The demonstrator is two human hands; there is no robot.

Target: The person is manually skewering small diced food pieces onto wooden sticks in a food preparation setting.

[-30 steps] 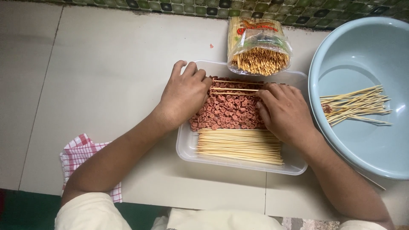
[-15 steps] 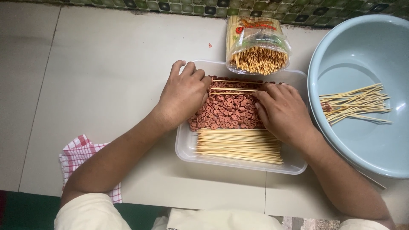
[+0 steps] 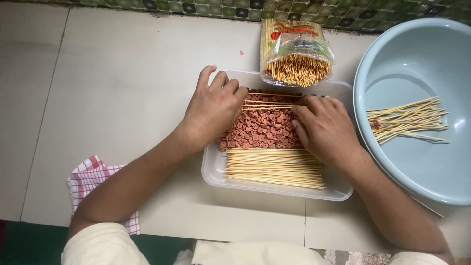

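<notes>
A clear plastic tray lies on the tiled floor. It holds a heap of small red-brown sliced pieces at the back and a row of bamboo skewers at the front. My left hand and my right hand rest over the red pieces, and between them they grip a few thin skewers lying across the heap. The fingertips of both hands are curled down into the pieces.
An open plastic bag of skewers lies behind the tray. A large pale blue basin at the right holds several skewers with red pieces on their ends. A red checked cloth lies at the left by my arm.
</notes>
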